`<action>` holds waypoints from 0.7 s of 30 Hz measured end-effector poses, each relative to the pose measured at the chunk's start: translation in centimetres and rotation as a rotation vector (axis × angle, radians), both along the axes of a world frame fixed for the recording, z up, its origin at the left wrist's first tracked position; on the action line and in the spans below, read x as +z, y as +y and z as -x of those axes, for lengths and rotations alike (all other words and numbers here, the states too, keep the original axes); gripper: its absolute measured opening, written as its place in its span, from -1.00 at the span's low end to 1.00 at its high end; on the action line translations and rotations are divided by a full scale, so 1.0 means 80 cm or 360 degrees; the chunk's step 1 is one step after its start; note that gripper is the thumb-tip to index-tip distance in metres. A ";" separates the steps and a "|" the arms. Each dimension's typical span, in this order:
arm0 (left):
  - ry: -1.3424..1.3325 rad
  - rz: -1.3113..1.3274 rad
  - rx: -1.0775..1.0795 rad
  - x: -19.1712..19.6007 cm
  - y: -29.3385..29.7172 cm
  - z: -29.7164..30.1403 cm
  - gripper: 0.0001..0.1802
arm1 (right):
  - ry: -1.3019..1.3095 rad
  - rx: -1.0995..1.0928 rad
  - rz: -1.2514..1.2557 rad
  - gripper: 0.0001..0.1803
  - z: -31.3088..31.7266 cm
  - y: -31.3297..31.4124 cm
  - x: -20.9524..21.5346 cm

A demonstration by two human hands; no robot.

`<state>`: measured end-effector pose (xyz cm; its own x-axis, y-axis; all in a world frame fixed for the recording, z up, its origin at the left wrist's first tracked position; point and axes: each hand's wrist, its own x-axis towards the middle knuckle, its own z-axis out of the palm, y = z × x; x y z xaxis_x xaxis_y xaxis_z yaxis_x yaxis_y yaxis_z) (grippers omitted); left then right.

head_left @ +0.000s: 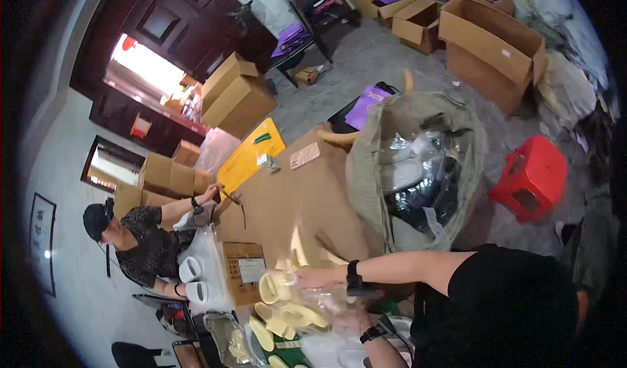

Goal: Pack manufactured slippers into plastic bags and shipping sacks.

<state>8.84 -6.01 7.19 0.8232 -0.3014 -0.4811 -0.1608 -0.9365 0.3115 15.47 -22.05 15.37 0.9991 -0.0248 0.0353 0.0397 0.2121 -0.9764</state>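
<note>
My right hand (315, 278) reaches in from the right, closed on a pale yellow slipper (269, 288). Below it, my left hand (353, 322) is closed on a clear plastic bag (321, 299) that spreads between the two hands; motion smears its fingers somewhat. Each wrist wears a black band. More pale yellow slippers (294, 316) lie loose just beyond my left hand, some over a green surface (294, 353). Another slipper stands blurred above my right hand.
Across the table (307, 198), a co-worker (147, 237) has one hand at white slippers (196, 292) and the other at a thin dark object. A printed carton (241, 273), phone (305, 155) and yellow sheet (251, 155) lie there. A large sack (366, 172) and red stool (530, 178) stand right.
</note>
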 end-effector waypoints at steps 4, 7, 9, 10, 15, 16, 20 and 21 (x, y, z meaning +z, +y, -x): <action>-0.0170 0.1649 0.0226 -0.044 -0.005 0.003 -0.46 | -0.0270 -0.0344 -0.0307 -0.81 0.031 -0.036 0.098; 0.0066 0.2108 0.0199 -0.094 -0.028 0.041 -0.51 | -0.0612 -0.0777 -0.0753 -0.89 0.124 -0.107 0.180; 0.0330 0.2151 0.0087 -0.107 -0.026 0.047 -0.53 | -0.0835 -0.1031 -0.0630 -0.88 0.180 -0.131 0.207; 0.0493 0.2168 -0.0008 -0.112 -0.041 0.053 -0.54 | -0.0894 -0.1286 -0.0236 -0.85 0.207 -0.151 0.197; 0.1175 0.2178 -0.0474 -0.117 -0.132 0.009 -0.57 | -0.1013 -0.2168 0.0289 -0.86 0.310 -0.163 0.147; 0.1279 0.2173 -0.0550 -0.112 -0.150 -0.010 -0.58 | -0.0742 -0.1773 -0.0920 -0.88 0.305 -0.152 0.118; 0.0974 0.2076 0.0343 0.112 -0.239 0.063 -0.67 | 0.0038 -0.1782 -0.0509 -0.70 0.353 -0.158 -0.034; 0.0922 0.2137 0.0399 0.138 -0.238 0.055 -0.68 | 0.0072 -0.1765 -0.0376 -0.64 0.346 -0.158 -0.047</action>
